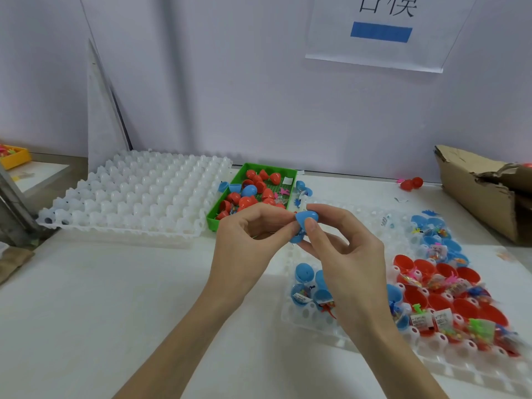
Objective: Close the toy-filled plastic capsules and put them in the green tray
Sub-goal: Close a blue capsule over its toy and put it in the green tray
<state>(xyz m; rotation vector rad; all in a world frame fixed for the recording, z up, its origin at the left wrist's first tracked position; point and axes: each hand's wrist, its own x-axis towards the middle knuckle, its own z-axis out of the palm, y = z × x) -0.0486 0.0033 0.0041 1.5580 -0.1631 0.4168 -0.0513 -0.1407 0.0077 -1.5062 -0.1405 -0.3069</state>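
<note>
1. Head view: the white table (115, 298) lies bare from 7 to 9 o'clock, open room beside the hands.
2. A stacked white cell tray (138, 194) sits at 10 o'clock, touching the green tray (218, 217) at 12, which holds red capsules.
3. A clear cell tray (359, 338) at 4 o'clock holds open red and blue halves with toys.
4. Left hand (253, 234) and right hand (345, 249) both pinch the blue capsule (305, 223) at centre, its halves not fully joined.

place: packing workstation | cues: white table (115, 298); egg-style trays (138, 194); torn carton (478, 194); wall sign (383, 30)
</note>
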